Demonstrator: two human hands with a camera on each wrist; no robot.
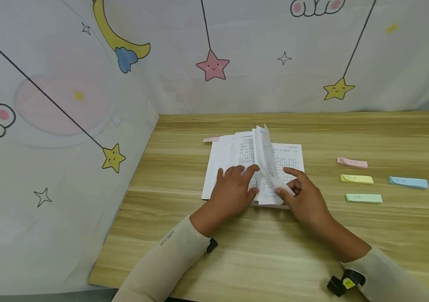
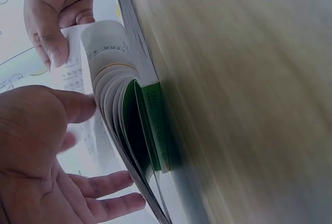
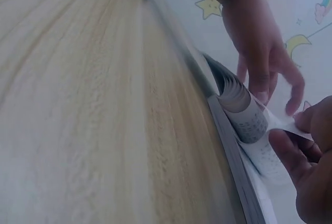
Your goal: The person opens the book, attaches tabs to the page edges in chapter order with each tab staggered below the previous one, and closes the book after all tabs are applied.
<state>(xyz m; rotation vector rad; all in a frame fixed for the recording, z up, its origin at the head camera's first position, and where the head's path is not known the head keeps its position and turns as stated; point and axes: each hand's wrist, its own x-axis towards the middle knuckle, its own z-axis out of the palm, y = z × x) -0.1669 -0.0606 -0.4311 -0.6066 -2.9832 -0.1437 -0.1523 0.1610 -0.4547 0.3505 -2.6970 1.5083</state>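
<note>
A thick book [image 1: 222,167] with printed white pages lies spread out on the table. My left hand [image 1: 233,188] rests on its left-hand pages with the fingers spread, thumb near the fold. Between thumb and fingers, my right hand [image 1: 309,201] pinches the lower corner of a page [image 1: 265,153] that stands up from the middle. In the left wrist view the pages curve over from the green spine [image 2: 153,110]. The right wrist view shows the pinched page [image 3: 282,123] pulled taut. A pink tab [image 1: 210,139] sticks out at the book's upper left.
Right of the book lie pink [image 1: 352,162], yellow [image 1: 357,179] and green [image 1: 363,198] sticky-note strips in a column, with a blue strip [image 1: 408,182] farther right. The wooden table [image 1: 275,251] meets a cartoon-printed curtain [image 1: 252,92] at the back and left.
</note>
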